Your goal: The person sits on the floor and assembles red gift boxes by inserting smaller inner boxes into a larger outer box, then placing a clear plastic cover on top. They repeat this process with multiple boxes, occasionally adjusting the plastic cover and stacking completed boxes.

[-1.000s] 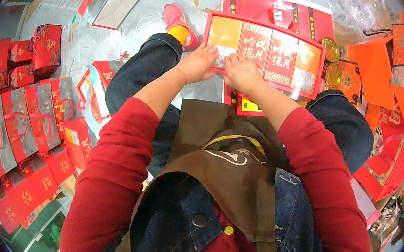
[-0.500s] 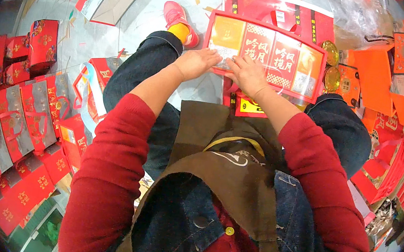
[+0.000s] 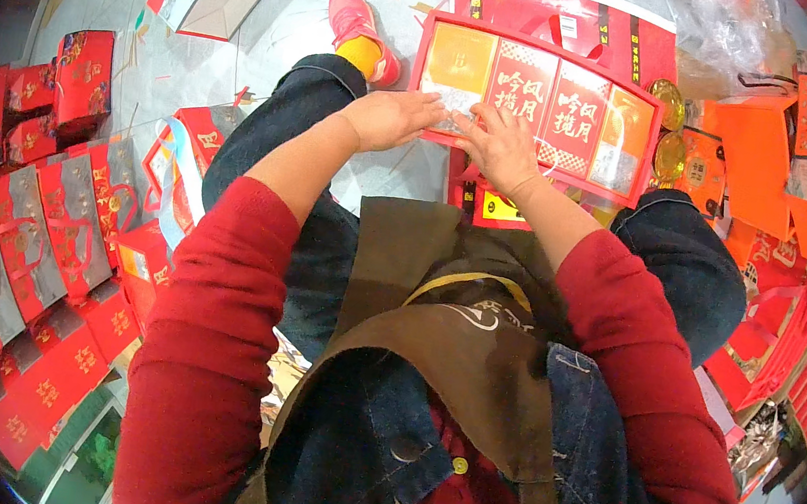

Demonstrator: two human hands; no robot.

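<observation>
A shallow red gift box [image 3: 650, 146] lies between my knees, tilted a little to the right. Under its glossy clear cover sit two red packets [image 3: 573, 122] between an orange-and-silver packet [image 3: 460, 57] on the left and another on the right. My left hand [image 3: 394, 120] rests flat at the box's near left corner, fingers stretched out and held side by side. Beside it my right hand [image 3: 498, 151] lies over the near edge, its fingers apart and slightly bent on the cover. Neither palm is visible, and the fingertips of both hands nearly meet.
Behind the box lies a large red bag [image 3: 626, 38]. Round gold tins [image 3: 669, 156] sit at its right. Orange folders [image 3: 745, 158] and red bags [image 3: 767, 327] crowd the right side. Red-and-grey gift bags [image 3: 70, 221] and red boxes [image 3: 84, 77] stand at left.
The box has shifted slightly right and toward me in the picture. My right fingers have moved a little on the cover, while my left hand stays at the corner.
</observation>
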